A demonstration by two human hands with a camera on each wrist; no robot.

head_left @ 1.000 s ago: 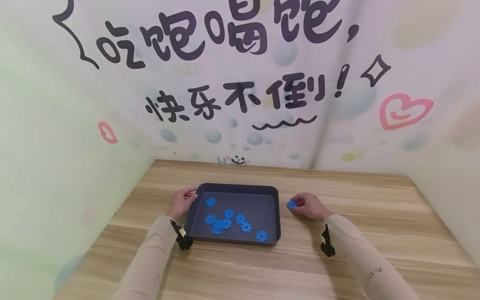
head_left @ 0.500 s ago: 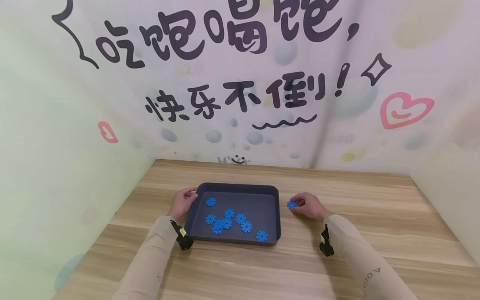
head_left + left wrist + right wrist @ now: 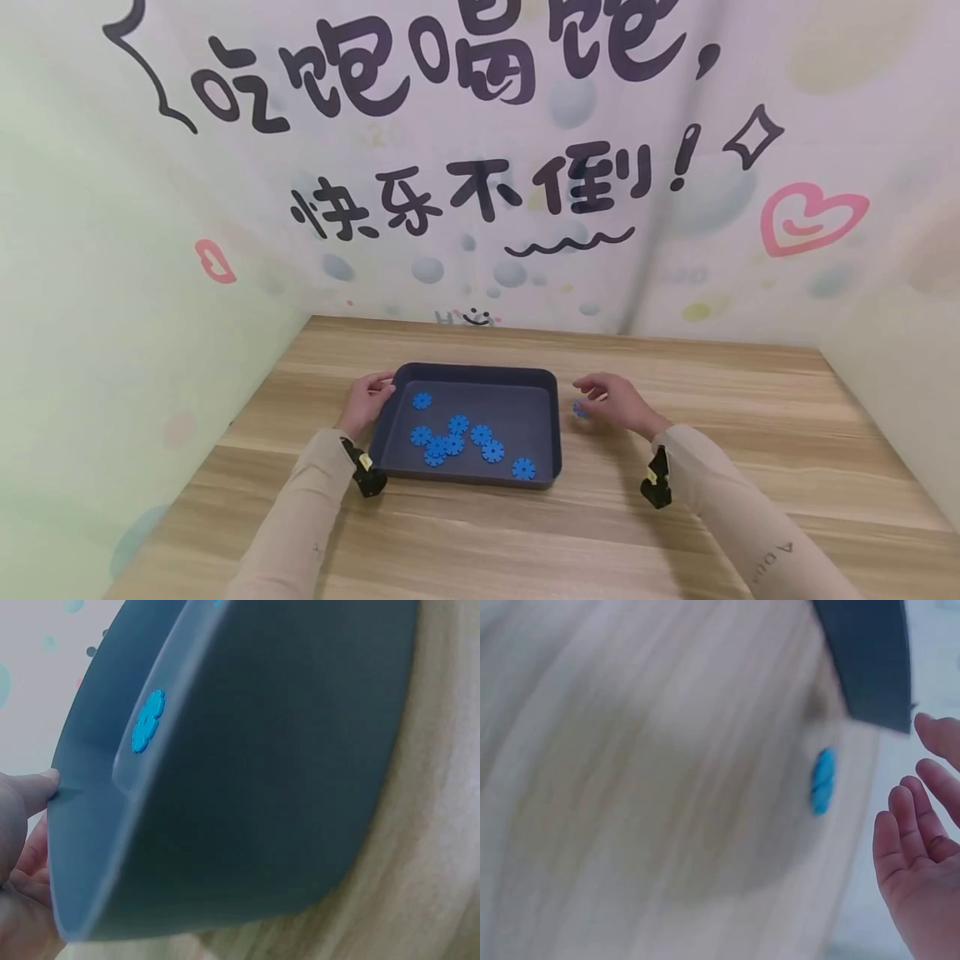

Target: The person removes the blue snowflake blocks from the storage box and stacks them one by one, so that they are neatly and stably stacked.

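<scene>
A dark grey rectangular tray [image 3: 517, 408] stands on the table, with several blue notched plastic discs [image 3: 523, 468] lying loose on its floor. My left hand [image 3: 364, 405] grips the tray's left side; in the left wrist view the thumb [image 3: 34, 787] lies at the rim and the fingers are behind the wall. Right of the tray, another blue disc [image 3: 823, 781] lies on the table by itself. My right hand [image 3: 617, 403] is just above and beside that disc, fingers loosely spread and holding nothing. In the head view the hand partly covers the disc.
The wood-grain table [image 3: 480, 542] runs back to a printed cloth wall [image 3: 480, 283] with large dark lettering. Pale side walls flank it left and right. A small black wrist camera [image 3: 657, 479] sits on each sleeve.
My right hand has let go of the blue disc, opened its fingers and lifted slightly; the disc stays on the table. The left hand and tray keep their place.
</scene>
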